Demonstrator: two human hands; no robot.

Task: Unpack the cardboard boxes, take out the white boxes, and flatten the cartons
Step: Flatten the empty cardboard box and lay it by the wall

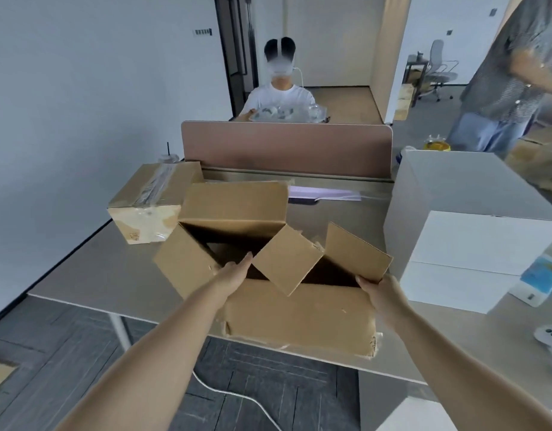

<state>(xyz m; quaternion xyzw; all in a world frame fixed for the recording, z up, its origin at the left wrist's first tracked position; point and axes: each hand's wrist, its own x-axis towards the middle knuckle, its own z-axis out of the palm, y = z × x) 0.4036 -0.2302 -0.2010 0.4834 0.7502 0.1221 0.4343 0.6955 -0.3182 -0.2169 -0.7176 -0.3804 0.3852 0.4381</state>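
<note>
Two bare forearms are seen stretching up from the bottom edge toward the middle of the frame. The left hand point(234, 272) is pushed into the mouth of the carton point(299, 315), fingers straight and laid against the edge of the small centre flap. Nothing is gripped there. The right hand point(378, 290) is set at the lower corner of the right flap; its fingertips are hidden by cardboard, so whether the flap is pinched or only touched cannot be told.

The carton is parked at centre frame on the near edge of the table point(97, 275), its front face hanging slightly over. Its flaps are thrown open: one is spread back at the far side, one is folded out to the left, one is tilted across the opening, and one is raised at the right. The inside is dark and no contents can be made out.

Up at centre left, a sealed carton point(150, 200) is found, taped along its top and touching the far flap. Over at the right, two white boxes point(486, 244) are stacked on the table, backed by a big box point(455, 178) in the same pale colour.

A brown divider point(284, 147) is stood across the far edge of the table, and a seated person point(280, 94) is glimpsed behind it at top centre. A second person point(501, 88) is caught at the upper right. A white cable point(237, 396) is trailed over the dark floor at bottom centre.
</note>
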